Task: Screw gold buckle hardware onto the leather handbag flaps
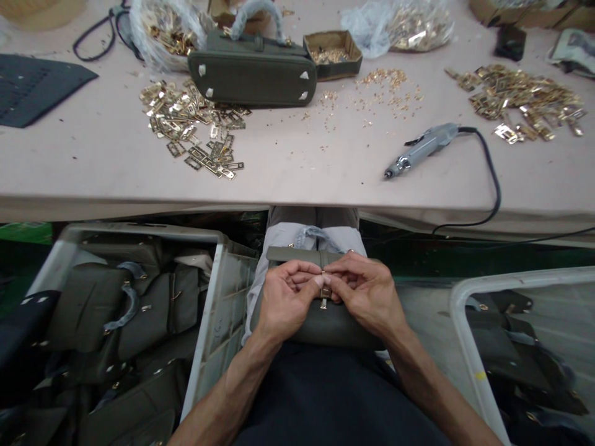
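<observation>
Left hand [288, 300] and right hand [369, 291] pinch the gold clasp [324, 303] of an olive bag [320, 325] on the lap [282, 233] — crates [223, 316] either side, electric screwdriver [425, 148] and metal plates [525, 99] across the worktop [302, 173] ahead.

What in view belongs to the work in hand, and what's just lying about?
Seems part of the job:
olive bag on the lap
gold fitting, at left hand and right hand
power tool
metal plates

Probably lying about:
dark flat piece, far left
small black object, upper right
</observation>
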Available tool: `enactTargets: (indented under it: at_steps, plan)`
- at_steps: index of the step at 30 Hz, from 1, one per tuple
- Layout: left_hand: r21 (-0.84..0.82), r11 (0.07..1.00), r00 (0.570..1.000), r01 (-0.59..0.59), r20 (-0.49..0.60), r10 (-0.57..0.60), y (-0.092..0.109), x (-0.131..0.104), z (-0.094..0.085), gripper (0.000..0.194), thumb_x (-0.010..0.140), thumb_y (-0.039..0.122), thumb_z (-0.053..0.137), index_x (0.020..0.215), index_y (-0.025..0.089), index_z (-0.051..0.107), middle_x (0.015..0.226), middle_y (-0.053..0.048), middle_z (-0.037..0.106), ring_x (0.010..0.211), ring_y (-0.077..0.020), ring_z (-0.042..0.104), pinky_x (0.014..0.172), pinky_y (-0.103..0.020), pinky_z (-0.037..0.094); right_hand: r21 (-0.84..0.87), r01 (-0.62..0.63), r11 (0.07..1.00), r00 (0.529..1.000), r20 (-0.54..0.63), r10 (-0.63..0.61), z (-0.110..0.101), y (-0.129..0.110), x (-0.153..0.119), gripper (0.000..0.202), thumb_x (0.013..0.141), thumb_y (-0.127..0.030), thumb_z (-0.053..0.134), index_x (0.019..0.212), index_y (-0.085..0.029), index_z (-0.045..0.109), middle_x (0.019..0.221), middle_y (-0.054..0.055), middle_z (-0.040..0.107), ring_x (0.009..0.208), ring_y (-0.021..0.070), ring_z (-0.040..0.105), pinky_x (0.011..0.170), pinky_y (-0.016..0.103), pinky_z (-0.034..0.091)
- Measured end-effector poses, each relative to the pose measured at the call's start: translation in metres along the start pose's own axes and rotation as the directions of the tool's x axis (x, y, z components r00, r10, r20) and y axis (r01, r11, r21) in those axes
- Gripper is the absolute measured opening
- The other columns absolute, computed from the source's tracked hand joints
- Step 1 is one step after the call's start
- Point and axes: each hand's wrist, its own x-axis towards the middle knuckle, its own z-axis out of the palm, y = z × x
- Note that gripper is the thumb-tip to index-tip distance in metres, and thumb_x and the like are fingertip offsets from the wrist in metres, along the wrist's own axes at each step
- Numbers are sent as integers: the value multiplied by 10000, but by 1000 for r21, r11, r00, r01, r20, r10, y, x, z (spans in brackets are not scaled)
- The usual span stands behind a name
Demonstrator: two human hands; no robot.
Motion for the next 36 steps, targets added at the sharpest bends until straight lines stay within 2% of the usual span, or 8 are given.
enactTargets:
  at_steps: [6,11,14,21,26,29,34,36]
  plan:
    - [-62,997,997,55,-58,-58,-1,5,7,356,718,357,868,923,114,708,743,-84,762,645,-224,738,641,-323,641,-96,91,991,995,-21,-94,1,-3,-3,63,889,-243,715,874,-209,766,738,27,615,588,147,582,492,251,482]
    - [-62,996,992,60,-109,-66,3,9,14,399,673,339,887,951,110,718,692,-75,752,598,-220,720,595,-317,629,-5,30,1000,1000,9,-30,-2,6,-8,243,910,-247,701,1149,-209,675,846,35,643,644,165,635,547,273,548]
    - [-29,999,987,38,-157,-42,3,9,18,354,681,316,874,927,117,716,659,-55,740,543,-187,686,546,-275,598,-96,168,981,986,3,-169,-11,2,-10,276,902,-215,692,1177,-217,666,930,55,640,714,182,639,635,318,569]
    - [-3,1000,977,-30,-213,29,0,8,25,237,708,259,844,848,127,707,583,-13,694,492,-115,614,495,-173,486,-282,526,802,846,272,-459,-28,-4,-14,391,875,-115,663,1249,-227,647,1182,132,596,1023,276,601,806,415,552]
    - [-33,999,981,26,-191,-31,4,10,24,241,712,285,835,845,119,723,643,-42,724,510,-152,651,505,-227,550,-338,640,690,768,238,-595,-19,5,-12,407,923,-23,528,1261,-228,628,1157,134,646,977,256,617,805,408,544]
    - [47,998,989,48,-144,-41,11,3,24,246,796,333,777,893,110,741,653,-51,720,495,-156,652,491,-238,561,-268,598,755,801,158,-578,-20,0,-2,355,951,-39,507,1228,-214,644,1079,123,659,936,235,630,779,374,540]
    - [376,877,916,-299,-145,374,19,-15,27,209,892,303,712,1045,164,744,832,-46,722,583,-117,660,539,-195,537,-47,446,894,894,73,-442,-30,-15,26,167,1001,-166,542,1003,-196,706,890,68,666,815,202,636,728,333,521]
    - [369,853,902,-369,-78,424,17,-14,28,244,895,276,709,1121,190,735,1068,-80,719,691,-136,704,557,-197,548,-38,418,908,906,86,-414,-31,-18,34,159,999,-188,554,956,-183,707,860,62,663,795,199,628,726,331,505]
